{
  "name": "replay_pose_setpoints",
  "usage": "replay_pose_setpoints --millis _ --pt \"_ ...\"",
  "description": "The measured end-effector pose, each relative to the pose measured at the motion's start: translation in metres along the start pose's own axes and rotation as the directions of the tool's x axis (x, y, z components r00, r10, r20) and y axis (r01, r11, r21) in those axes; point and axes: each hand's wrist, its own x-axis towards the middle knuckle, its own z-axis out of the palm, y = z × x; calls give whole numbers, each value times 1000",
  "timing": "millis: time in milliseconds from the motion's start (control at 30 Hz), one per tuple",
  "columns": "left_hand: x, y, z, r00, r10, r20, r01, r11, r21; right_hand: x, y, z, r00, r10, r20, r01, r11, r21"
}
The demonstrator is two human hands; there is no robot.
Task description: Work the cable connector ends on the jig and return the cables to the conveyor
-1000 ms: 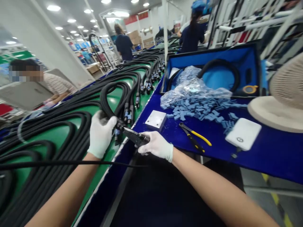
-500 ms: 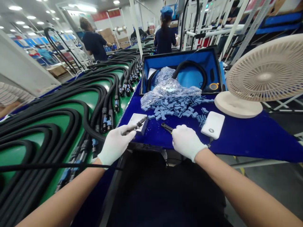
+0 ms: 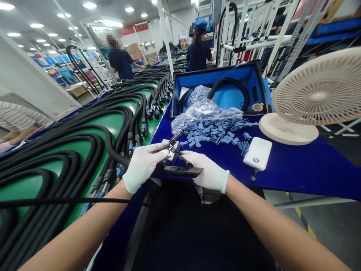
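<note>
two white-gloved hands work at the near edge of a blue-covered tabletop [image 3: 293, 177]. the left hand [image 3: 143, 167] is the nearer to a slim black ribbed connector [image 3: 175, 138], its fingers [image 3: 158, 152] closed narrowly around the connector's base. the connector's long axis runs diagonally up and to the right, from the left hand toward the heap of parts ahead. the right hand [image 3: 205, 171] sits just beside it, its fingers [image 3: 194, 160] closed narrowly on what seem to be pliers [image 3: 184, 160], mostly hidden. a flat dark bar [image 3: 177, 171] lies under both hands; what it is cannot be told. on the tabletop are one small white plate [image 3: 167, 143], one white box [image 3: 257, 153] with a short cord, one clear plastic bag [image 3: 203, 109], and a heap of small blue pieces [image 3: 214, 135], too many to count. behind them stand one open blue-lined case [image 3: 217, 64], holding one black hose coil [image 3: 228, 84], and one cream fan [image 3: 318, 90]. to the left, many black cables [image 3: 84, 150] loop across a green belt [image 3: 108, 122]. two people in dark clothes [image 3: 121, 64] [image 3: 199, 52] stand farther off.
</note>
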Motion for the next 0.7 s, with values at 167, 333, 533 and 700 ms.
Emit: replay_pose_setpoints --millis 167,333,533,700 --pt "-3 -7 1 999 49 -16 -48 999 13 3 -2 2 1000 -27 15 27 1000 -8" --pt "-4 -9 5 999 42 0 -42 999 -22 -3 4 9 998 57 -15 -58 997 -56" --pt "15 8 14 994 95 52 -95 996 0 -7 3 15 985 157 -70 -163 982 -96" --pt "26 14 18 990 136 36 -139 984 110 -11 12 14 961 263 -88 -267 963 -36"
